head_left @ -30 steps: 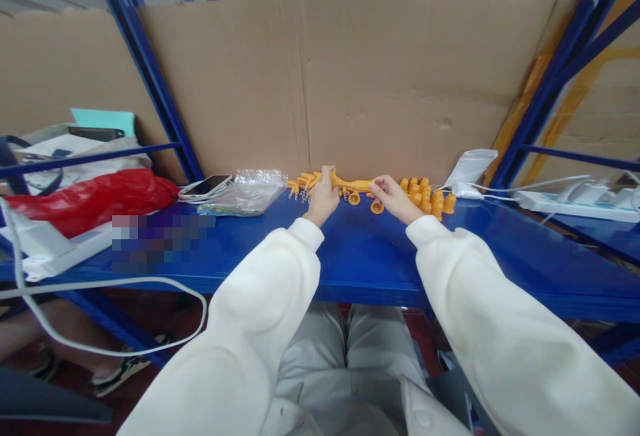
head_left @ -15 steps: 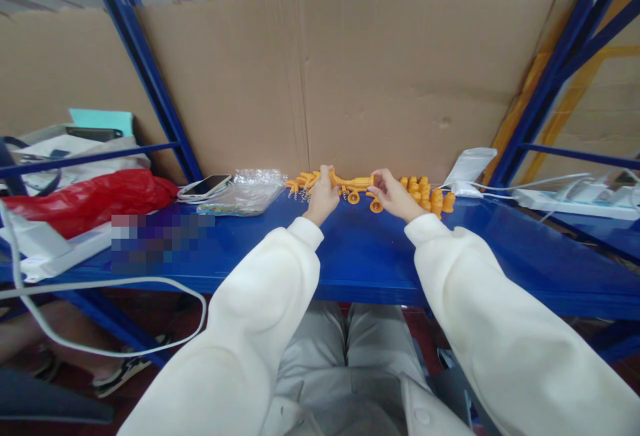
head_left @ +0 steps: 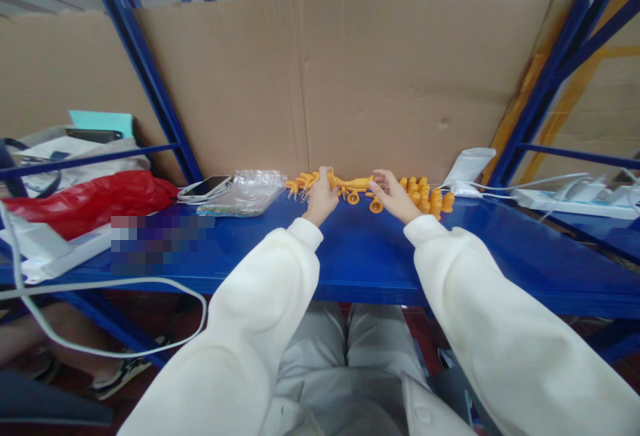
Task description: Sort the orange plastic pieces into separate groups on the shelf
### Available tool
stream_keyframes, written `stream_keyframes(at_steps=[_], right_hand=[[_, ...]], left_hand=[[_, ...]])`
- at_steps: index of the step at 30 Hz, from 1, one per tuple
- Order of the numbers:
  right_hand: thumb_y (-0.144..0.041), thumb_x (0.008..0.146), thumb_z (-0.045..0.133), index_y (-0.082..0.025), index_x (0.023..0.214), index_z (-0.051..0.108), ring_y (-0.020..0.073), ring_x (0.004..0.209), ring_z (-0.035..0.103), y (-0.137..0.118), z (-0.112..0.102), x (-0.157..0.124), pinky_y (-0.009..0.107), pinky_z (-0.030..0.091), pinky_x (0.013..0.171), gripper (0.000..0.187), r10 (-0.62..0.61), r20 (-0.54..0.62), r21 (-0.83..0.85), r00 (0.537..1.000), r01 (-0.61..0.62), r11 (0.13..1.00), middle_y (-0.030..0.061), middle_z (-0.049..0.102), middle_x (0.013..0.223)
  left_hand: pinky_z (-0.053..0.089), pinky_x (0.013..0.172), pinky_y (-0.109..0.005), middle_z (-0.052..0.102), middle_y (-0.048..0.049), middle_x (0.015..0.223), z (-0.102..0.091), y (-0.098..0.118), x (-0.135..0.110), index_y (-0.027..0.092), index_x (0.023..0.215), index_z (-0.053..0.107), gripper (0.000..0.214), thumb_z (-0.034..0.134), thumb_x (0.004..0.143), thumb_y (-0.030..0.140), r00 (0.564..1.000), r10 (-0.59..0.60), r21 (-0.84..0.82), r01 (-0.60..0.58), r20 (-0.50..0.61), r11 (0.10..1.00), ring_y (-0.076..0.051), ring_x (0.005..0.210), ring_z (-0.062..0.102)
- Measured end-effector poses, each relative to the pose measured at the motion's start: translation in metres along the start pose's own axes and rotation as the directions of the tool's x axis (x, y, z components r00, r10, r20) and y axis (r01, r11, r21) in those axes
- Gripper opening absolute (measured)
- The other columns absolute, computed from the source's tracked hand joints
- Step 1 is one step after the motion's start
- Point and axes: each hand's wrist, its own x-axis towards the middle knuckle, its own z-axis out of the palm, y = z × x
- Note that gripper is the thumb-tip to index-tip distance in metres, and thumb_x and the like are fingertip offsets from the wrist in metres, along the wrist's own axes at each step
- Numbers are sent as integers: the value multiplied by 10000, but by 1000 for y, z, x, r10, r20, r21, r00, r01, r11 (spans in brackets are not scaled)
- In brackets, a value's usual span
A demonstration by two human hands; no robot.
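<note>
Both my arms reach forward in white sleeves to the back of a blue shelf [head_left: 360, 256]. My left hand [head_left: 321, 197] is closed around one end of a long orange plastic piece [head_left: 356, 185]. My right hand [head_left: 395, 196] pinches the other end of the same piece. Small orange plastic parts lie in a cluster [head_left: 427, 197] just right of my right hand. More orange parts with small metal springs [head_left: 300, 184] lie left of my left hand. Loose orange rings [head_left: 375, 207] rest on the shelf between my hands.
A cardboard sheet [head_left: 380, 83] stands behind the shelf. A phone [head_left: 206, 187] and a clear plastic bag [head_left: 245, 193] lie to the left, beyond them a red bag [head_left: 90, 199]. A white pouch [head_left: 467, 168], cables and a power strip [head_left: 570, 206] sit to the right. Blue rack posts [head_left: 145, 76] flank the space.
My right hand has shifted slightly along the orange piece, with its fingers readjusted at the end. My left hand stays in place.
</note>
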Motion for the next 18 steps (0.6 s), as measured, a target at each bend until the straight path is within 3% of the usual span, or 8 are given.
stream_keyframes(at_steps=[6, 12, 18], right_hand=[[-709, 815, 668, -248, 937, 519, 128, 529, 564, -2, 3, 2, 286, 508, 531, 499, 223, 100, 160, 970, -237, 958, -5, 625, 738], [-640, 785, 757, -241, 875, 514, 118, 507, 561, -10, 4, 0, 241, 438, 459, 475, 295, 123, 225, 948, -316, 922, -16, 619, 687], [-615, 806, 751, -232, 861, 519, 100, 504, 551, -15, 4, 0, 221, 420, 453, 451, 306, 106, 219, 946, -322, 921, -9, 643, 714]], left_hand=[[516, 940, -445, 704, -133, 1090, -1, -2, 0, 196, 1257, 463, 513, 573, 774, 63, 1000, 22, 26, -22, 13, 999, -314, 1064, 683], [521, 934, -446, 712, -120, 1025, -2, -2, -1, 196, 1262, 480, 505, 555, 782, 56, 1000, 23, 34, -23, 15, 999, -312, 1032, 693], [509, 978, -444, 711, -130, 1110, -4, 1, -2, 187, 1298, 474, 522, 549, 801, 44, 999, 21, 87, -23, 31, 996, -307, 1086, 683]])
